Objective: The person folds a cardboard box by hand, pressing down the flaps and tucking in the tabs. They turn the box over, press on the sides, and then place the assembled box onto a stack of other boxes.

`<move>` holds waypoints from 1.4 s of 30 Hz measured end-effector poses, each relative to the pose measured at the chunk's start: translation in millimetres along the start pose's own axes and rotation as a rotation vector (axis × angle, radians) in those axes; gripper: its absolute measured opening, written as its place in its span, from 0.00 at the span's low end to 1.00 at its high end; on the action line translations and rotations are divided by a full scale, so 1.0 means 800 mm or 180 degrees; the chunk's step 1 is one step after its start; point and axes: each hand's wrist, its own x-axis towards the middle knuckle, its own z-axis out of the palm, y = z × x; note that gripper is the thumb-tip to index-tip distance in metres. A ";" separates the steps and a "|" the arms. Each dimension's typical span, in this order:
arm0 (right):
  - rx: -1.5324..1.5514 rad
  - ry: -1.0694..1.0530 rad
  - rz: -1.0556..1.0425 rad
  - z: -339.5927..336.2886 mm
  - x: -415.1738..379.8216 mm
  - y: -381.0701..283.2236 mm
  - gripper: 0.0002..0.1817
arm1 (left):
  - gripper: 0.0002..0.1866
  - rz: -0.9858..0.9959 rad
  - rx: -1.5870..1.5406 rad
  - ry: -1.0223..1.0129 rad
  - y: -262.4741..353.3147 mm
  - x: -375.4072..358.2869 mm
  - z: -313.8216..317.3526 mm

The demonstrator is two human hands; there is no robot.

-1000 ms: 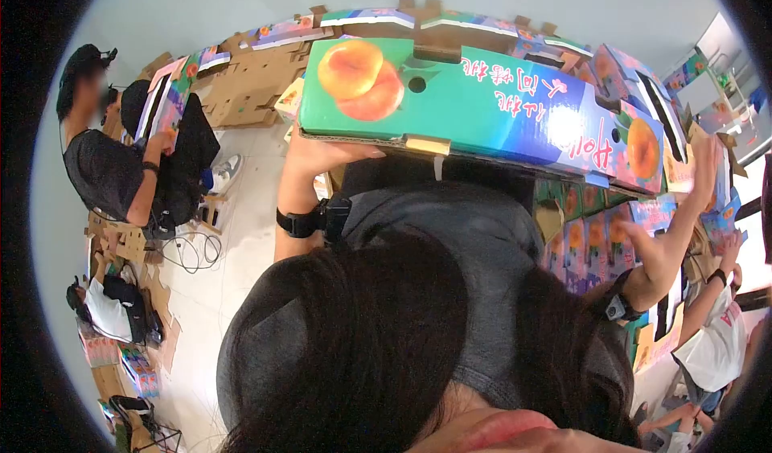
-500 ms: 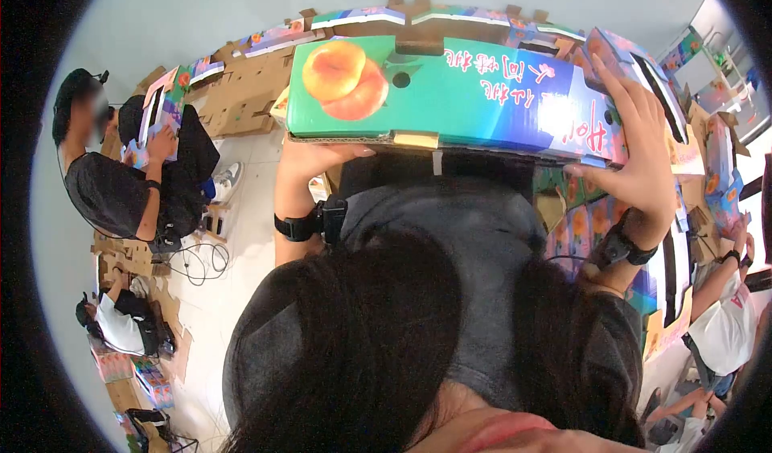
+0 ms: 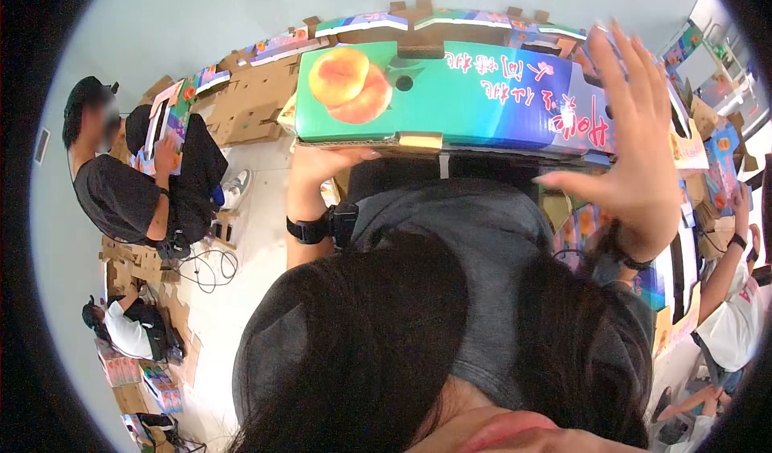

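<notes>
The long box (image 3: 466, 95) in front of me looks like cardboard with a smooth, glossy printed face. Behind it, the unprinted brown sheets (image 3: 251, 99) look like matt corrugated board. My grey shirt (image 3: 474, 220) is soft, matt cloth; the strap (image 3: 308, 230) on my wrist looks like black fabric. The pale floor (image 3: 257, 180) is smooth, with a slight sheen.

- We see a pale floor (image 3: 211, 348) running from nine o'clock down past eight.
- On it, near nine, we find a shoe (image 3: 236, 189) and, just lower, a looped black cable (image 3: 207, 270).
- Toward eight, we have flattened cardboard (image 3: 178, 316) and printed boxes (image 3: 166, 395).
- Another patch of floor shows at four o'clock.
</notes>
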 end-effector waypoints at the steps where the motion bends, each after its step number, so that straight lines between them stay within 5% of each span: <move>1: -0.0064 0.0042 -0.0061 -0.001 0.010 -0.023 0.67 | 0.34 -0.0038 -0.0031 -0.0084 -0.002 0.000 -0.002; 16: 0.0709 -0.0061 -0.0205 0.067 0.066 -0.083 0.53 | 0.46 0.0456 0.0328 -0.0190 0.015 0.010 0.006; 25: 0.1365 0.0498 -0.1181 0.061 0.062 -0.081 0.40 | 0.35 0.0347 -0.0413 0.0304 0.016 0.065 0.009; 31: 0.0496 0.2116 0.0036 0.101 0.026 -0.012 0.25 | 0.31 -0.0218 -0.0112 0.0484 0.034 0.133 0.007; 35: 0.0591 0.1597 0.0304 0.177 -0.061 0.050 0.19 | 0.32 -0.0216 -0.0560 0.0578 0.007 0.159 0.025; 37: 0.0305 0.1050 0.0475 0.190 -0.059 0.028 0.23 | 0.36 -0.0448 -0.0774 0.0681 -0.007 0.163 0.026; 39: 0.0392 0.0748 0.0410 0.210 -0.061 0.015 0.43 | 0.38 -0.0605 -0.0828 0.0748 -0.011 0.165 0.028; 42: 0.0443 0.0464 0.0420 0.215 -0.059 0.022 0.57 | 0.44 -0.0806 0.0276 0.1037 0.007 0.145 0.045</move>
